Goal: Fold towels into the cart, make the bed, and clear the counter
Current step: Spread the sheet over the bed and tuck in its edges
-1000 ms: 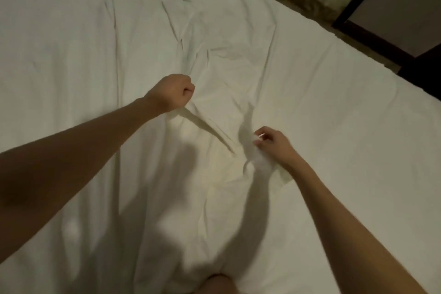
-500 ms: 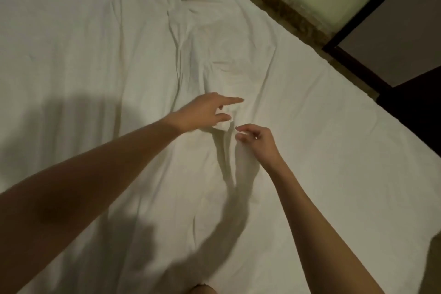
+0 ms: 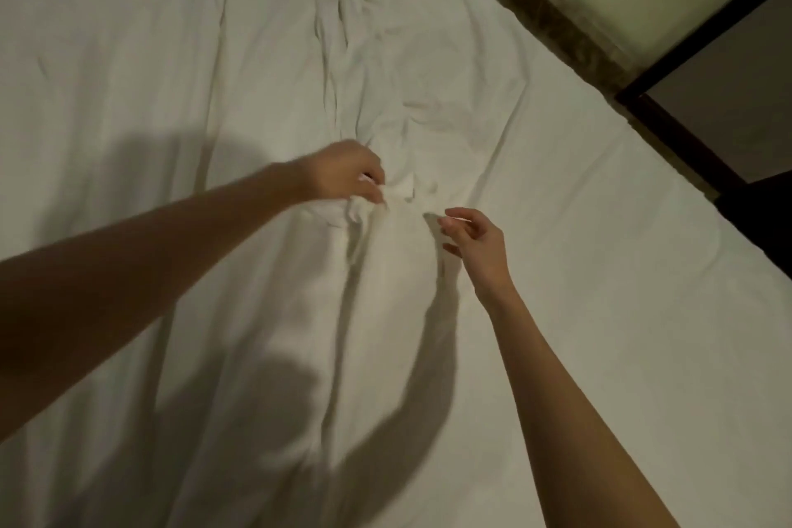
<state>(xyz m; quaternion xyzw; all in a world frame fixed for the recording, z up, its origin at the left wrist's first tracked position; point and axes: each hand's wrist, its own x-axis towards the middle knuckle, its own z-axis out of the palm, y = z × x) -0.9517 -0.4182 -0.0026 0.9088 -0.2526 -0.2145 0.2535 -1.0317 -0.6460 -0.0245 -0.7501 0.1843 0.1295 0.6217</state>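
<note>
- As you lean over the bed, your two bare forearms reach forward across a white sheet [image 3: 557,270] that covers nearly the whole view.
- Your right hand [image 3: 473,238] pinches a small ridge of cloth between thumb and fingertips.
- Your left hand [image 3: 345,176], close beside it, grips a bunched fold in curled fingers.
- The cloth looks light, soft and limp; gather a fuller handful at the creases.
- Beyond, wrinkles run toward the far edge and a dark floor strip [image 3: 553,21].

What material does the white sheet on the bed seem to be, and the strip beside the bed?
Sheet: looks like thin woven cloth, matte; it creases sharply and bunches where the left hand grips it. Strip: mottled brown, perhaps stone or carpet; too blurred to tell.
</note>
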